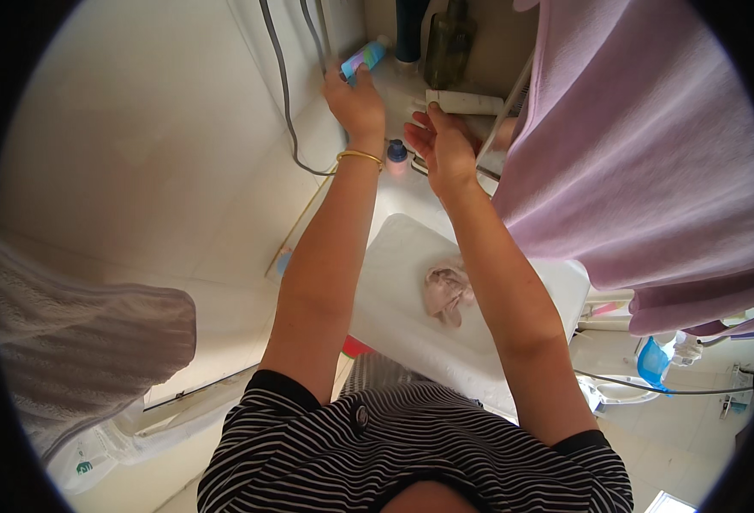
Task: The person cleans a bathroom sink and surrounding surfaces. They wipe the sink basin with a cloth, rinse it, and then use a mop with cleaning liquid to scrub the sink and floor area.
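Observation:
My left hand (355, 106), with a gold bangle at the wrist, grips a blue and purple tube (364, 59) above the corner ledge behind the basin. My right hand (441, 138) is raised beside it, its thumb at the end of a white tube (466, 102); whether it holds that tube is unclear. Between my wrists stands a small pink bottle with a dark blue pump cap (396, 156). A crumpled beige cloth (446, 294) lies in the white washbasin (402, 256), partly behind my right forearm.
A dark green pump bottle (450, 48) and a dark teal tube (410, 32) stand at the back of the ledge. A pink towel (633, 147) hangs on the right, a grey-brown towel (94, 346) on the left. A grey cable (284, 96) runs down the left wall.

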A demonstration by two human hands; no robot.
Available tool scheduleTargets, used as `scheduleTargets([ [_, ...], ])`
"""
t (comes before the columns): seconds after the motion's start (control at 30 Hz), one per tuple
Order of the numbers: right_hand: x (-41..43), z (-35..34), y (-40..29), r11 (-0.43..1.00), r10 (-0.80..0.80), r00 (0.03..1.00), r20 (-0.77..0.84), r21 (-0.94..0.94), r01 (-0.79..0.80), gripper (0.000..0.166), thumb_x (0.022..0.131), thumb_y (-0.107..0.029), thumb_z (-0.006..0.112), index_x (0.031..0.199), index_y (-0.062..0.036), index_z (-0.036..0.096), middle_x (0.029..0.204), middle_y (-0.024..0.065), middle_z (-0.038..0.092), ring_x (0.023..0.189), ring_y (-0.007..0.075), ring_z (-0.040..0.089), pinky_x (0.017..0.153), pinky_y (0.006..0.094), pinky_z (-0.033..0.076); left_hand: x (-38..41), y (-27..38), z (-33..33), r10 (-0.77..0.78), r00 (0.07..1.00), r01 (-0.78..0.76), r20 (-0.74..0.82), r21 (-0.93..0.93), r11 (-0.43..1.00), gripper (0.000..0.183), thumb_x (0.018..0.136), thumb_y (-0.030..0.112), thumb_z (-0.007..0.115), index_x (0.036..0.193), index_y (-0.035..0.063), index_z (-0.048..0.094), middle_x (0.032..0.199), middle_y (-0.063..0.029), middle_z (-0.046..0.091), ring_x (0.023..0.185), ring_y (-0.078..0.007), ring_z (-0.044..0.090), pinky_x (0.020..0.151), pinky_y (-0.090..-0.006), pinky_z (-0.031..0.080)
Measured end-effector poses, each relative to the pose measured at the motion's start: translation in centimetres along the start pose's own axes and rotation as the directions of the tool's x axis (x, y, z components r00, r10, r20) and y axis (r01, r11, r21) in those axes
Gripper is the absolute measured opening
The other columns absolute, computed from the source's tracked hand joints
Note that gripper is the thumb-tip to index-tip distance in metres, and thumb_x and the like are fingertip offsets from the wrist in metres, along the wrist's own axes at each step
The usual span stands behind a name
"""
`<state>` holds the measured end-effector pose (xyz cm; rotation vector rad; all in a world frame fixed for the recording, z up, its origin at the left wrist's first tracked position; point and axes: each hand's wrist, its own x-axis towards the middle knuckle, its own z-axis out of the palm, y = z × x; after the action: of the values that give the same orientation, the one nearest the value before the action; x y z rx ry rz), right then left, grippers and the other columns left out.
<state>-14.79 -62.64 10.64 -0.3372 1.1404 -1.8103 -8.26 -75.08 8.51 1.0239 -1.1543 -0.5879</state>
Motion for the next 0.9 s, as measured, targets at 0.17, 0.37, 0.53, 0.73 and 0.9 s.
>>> scheduleTargets([
  [0.17,0.0,-0.6,0.1,0.998,0.055,0.996,0.064,-0.026,-0.053,0.037,0.079,0.002,0.045,0.116,0.0059,0.044,0.112,0.0191,0.052,0.091,0.0269,0.058,0.084,0.0376,0.051,-0.4,-0.6,-1.5,-0.140,0.966,0.173,0.219,-0.143,0.975,0.052,0.079,0.018,0.066,0.123,-0.0038,0.050,0.112,-0.0182,0.058,0.101,-0.0282,0.056,0.087,-0.0349,0.044],
  [0.37,-1.5,-1.7,2.8,0.984,0.137,0.979,0.148,-0.134,-0.117,0.047,0.081,-0.001,0.047,0.127,0.0088,0.038,0.114,0.0198,0.053,0.095,0.0269,0.058,0.088,0.0364,0.050,-2.4,-0.9,-4.4,-0.103,0.965,0.124,0.243,-0.073,0.990,0.046,0.079,0.010,0.064,0.121,-0.0029,0.051,0.111,-0.0147,0.059,0.097,-0.0237,0.058,0.085,-0.0315,0.045],
  [0.53,-2.7,-6.0,6.5,0.967,0.225,0.939,0.260,-0.181,-0.181,0.050,0.083,-0.005,0.049,0.129,0.0106,0.035,0.114,0.0207,0.054,0.096,0.0285,0.060,0.088,0.0343,0.051,-7.7,-0.1,-5.5,-0.202,0.951,0.278,0.233,-0.361,0.890,0.038,0.083,0.002,0.060,0.120,-0.0006,0.053,0.098,-0.0040,0.060,0.091,-0.0115,0.057,0.081,-0.0231,0.045],
  [0.73,-3.8,-6.5,7.0,0.943,0.269,0.919,0.288,-0.271,-0.192,0.046,0.085,-0.008,0.049,0.127,0.0087,0.039,0.116,0.0193,0.056,0.094,0.0240,0.061,0.088,0.0329,0.050,-6.3,0.3,-4.7,-0.303,0.948,0.317,0.098,-0.382,0.868,0.026,0.088,0.004,0.054,0.113,0.0001,0.059,0.092,-0.0072,0.061,0.077,-0.0138,0.055,0.071,-0.0277,0.045],
  [0.9,-6.5,-8.9,5.6,0.908,0.256,0.946,0.199,-0.384,-0.165,0.041,0.088,-0.014,0.050,0.123,0.0056,0.046,0.108,0.0162,0.061,0.090,0.0220,0.062,0.084,0.0304,0.050,-3.7,1.0,-5.0,0.035,0.999,-0.034,0.017,-0.097,0.995,0.019,0.087,0.008,0.056,0.102,-0.0012,0.062,0.082,-0.0121,0.058,0.071,-0.0226,0.055,0.068,-0.0333,0.045],
])
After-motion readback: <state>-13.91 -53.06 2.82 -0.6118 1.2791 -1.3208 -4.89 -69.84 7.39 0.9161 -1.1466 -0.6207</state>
